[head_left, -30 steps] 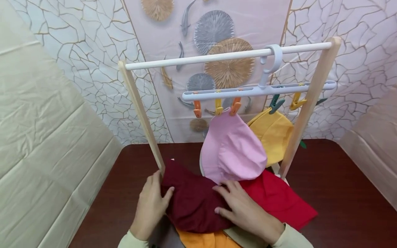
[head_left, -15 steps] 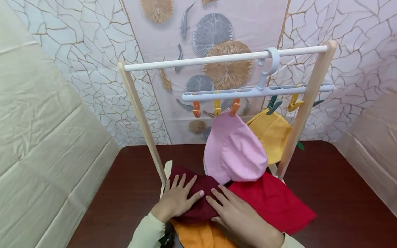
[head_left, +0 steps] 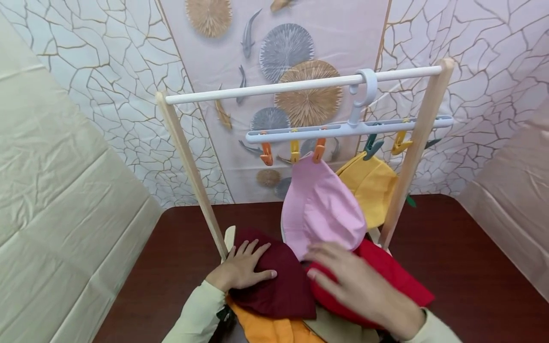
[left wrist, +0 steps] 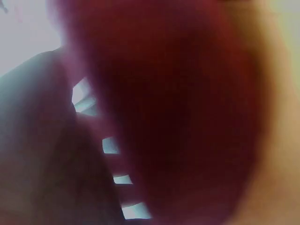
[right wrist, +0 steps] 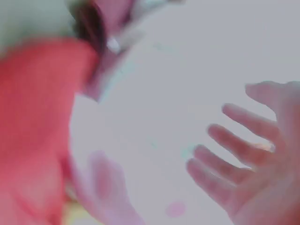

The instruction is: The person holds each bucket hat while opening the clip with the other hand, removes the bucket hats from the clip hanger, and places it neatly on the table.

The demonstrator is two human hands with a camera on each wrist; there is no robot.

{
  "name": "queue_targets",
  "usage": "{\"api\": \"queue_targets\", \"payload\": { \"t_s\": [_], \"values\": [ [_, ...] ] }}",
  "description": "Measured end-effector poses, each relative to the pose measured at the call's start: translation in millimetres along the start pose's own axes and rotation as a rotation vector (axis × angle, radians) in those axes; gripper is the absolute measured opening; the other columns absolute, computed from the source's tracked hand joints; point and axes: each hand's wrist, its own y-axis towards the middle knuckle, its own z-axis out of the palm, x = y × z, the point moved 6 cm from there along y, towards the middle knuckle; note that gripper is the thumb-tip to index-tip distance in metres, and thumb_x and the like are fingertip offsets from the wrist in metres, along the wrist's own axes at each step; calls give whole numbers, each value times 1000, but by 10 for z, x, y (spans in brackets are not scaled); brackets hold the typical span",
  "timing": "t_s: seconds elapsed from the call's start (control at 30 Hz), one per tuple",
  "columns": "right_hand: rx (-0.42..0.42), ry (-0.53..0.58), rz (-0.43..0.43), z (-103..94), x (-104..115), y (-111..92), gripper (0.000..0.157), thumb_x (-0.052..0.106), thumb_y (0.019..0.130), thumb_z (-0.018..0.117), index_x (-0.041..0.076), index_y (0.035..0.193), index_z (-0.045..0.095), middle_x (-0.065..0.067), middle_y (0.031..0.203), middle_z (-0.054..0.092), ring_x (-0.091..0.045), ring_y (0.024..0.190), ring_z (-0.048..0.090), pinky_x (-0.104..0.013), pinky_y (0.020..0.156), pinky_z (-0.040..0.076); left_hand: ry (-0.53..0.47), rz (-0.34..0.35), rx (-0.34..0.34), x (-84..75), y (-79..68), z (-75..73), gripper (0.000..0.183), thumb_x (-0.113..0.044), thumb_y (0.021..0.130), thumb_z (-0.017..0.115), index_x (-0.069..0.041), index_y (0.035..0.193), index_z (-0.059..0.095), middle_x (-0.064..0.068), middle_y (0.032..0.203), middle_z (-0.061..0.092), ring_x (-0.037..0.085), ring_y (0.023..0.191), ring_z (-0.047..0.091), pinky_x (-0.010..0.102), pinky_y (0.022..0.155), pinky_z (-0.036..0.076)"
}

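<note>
A maroon fabric hat lies on a pile at the table's front. My left hand rests on its left side with straight, spread fingers. In the left wrist view the maroon fabric looks blurred and fills the middle. My right hand, blurred, is over the red hat and holds nothing; its fingers are spread in the right wrist view. A pink hat hangs by an orange clip just behind. Under the maroon hat show an orange hat and khaki fabric.
A wooden rack with a white rod stands over the table. From the rod hangs a pale blue hanger with several coloured clips. A yellow hat hangs from a green clip near the right post.
My left hand has moved from the maroon hat's left edge onto its top. My right hand has left the maroon hat and moved right over the red one. The maroon hat now lies flatter.
</note>
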Motion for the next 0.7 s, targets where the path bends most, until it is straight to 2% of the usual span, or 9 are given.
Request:
{"api": "queue_targets", "payload": {
  "t_s": [0.07, 0.13, 0.3, 0.37, 0.43, 0.5, 0.53, 0.63, 0.7],
  "values": [
    [-133, 20, 28, -347, -112, 87, 32, 25, 95, 67, 11, 124, 66, -5, 129, 60, -20, 120, 56, -33, 97, 49, -5, 40, -84, -112, -20, -179, 75, -66, 93, 53, -21, 152, 41, 16, 154, 38, 40, 140, 38, 62, 110, 31],
    [-257, 3, 43, -697, -224, 195, 33, 20, 96, 65, 5, 126, 64, -12, 131, 58, -27, 123, 53, -35, 103, 45, -22, 82, -249, -262, -68, -433, 67, -56, 95, 57, -19, 149, 45, 15, 147, 48, 35, 132, 49, 57, 104, 41],
    [-471, -101, 55, -1359, -413, 527, 43, 2, 88, 70, -3, 129, 59, -24, 137, 50, -42, 126, 45, -50, 105, 38, -79, 261, -906, -766, -397, -1283, 42, -33, 96, 63, -15, 134, 60, 4, 119, 67, 22, 105, 65, 42, 82, 55],
    [-485, -170, 90, -1491, -479, 652, 50, 3, 87, 71, -6, 133, 55, -27, 140, 46, -45, 127, 43, -54, 105, 36, -60, 378, -1149, -983, -570, -1603, 32, -25, 94, 64, -12, 123, 66, 4, 111, 68, 24, 100, 64, 42, 78, 53],
    [-451, -248, 156, -1548, -562, 759, 56, 8, 89, 70, -6, 139, 49, -30, 142, 42, -47, 129, 39, -57, 108, 33, 2, 471, -1300, -1174, -679, -1876, 30, -21, 91, 63, -11, 118, 68, 8, 116, 67, 28, 105, 61, 43, 84, 49],
    [-371, -315, 243, -1534, -656, 833, 62, 14, 91, 67, -4, 145, 42, -31, 145, 38, -49, 133, 35, -61, 109, 30, 107, 484, -1358, -1333, -686, -2117, 35, -24, 90, 62, -11, 121, 68, 11, 126, 63, 31, 114, 57, 46, 92, 44],
    [-335, -335, 279, -1512, -700, 859, 64, 17, 92, 66, -3, 147, 40, -31, 146, 37, -48, 135, 33, -64, 109, 29, 161, 470, -1344, -1394, -647, -2221, 39, -27, 90, 62, -12, 126, 66, 11, 132, 60, 31, 122, 54, 47, 99, 40],
    [-265, -360, 330, -1424, -797, 911, 65, 18, 93, 63, 4, 150, 37, -30, 145, 37, -46, 137, 31, -70, 99, 33, 329, 367, -1231, -1518, -443, -2436, 52, -37, 93, 58, -18, 142, 54, 12, 149, 48, 32, 137, 42, 51, 117, 22],
    [-264, -347, 304, -1377, -820, 936, 64, 16, 92, 63, 5, 150, 38, -29, 144, 39, -45, 136, 32, -71, 97, 34, 412, 302, -1148, -1551, -309, -2492, 60, -43, 94, 56, -22, 149, 45, 12, 153, 43, 33, 141, 36, 53, 120, 11]
  ]
}}
